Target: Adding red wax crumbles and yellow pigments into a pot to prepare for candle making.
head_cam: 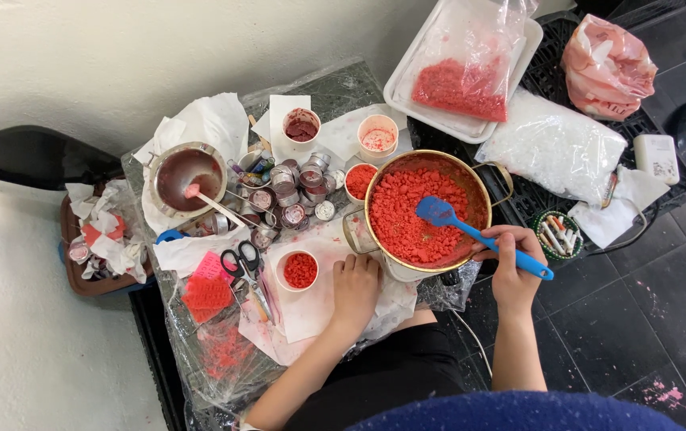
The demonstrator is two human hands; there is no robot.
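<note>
Scissors (241, 260) with black handles, lying flat on stained paper well to the left of the left fingers; beside them a small white cup of red crumbs (300, 270), just left of the fingertips and apart from them. Left hand (355, 287) palm down on the paper, fingers (356, 263) relaxed and slack, gripping nothing, tips near the lower left rim of the pot and perhaps touching it; cannot tell. Brass-coloured pot (430, 209) immediately beyond those fingertips and to the left of the right fingers, filled with coarse red crumbly material (407, 215); two loop handles, one toward the left fingers and one on the far right side. Judged moderately heavy when full, rigid, smooth-walled and likely slippery; best taken by both loop handles, not by the rim. Contents judged loose, light, soft and easily spilled or crushed. Blue spatula (482, 236) with blade resting on the crumbs, handle running down and right out over the rim. Judged light, with stiff handle and flexible blade; mid-handle hold appropriate. Right hand (512, 267) closed round that handle near its lower end, fingers (510, 243) curled firmly over it, the handle tip projecting past them to the right. Small round tin of short sticks (558, 235) just right of the right fingers, not touched.
</note>
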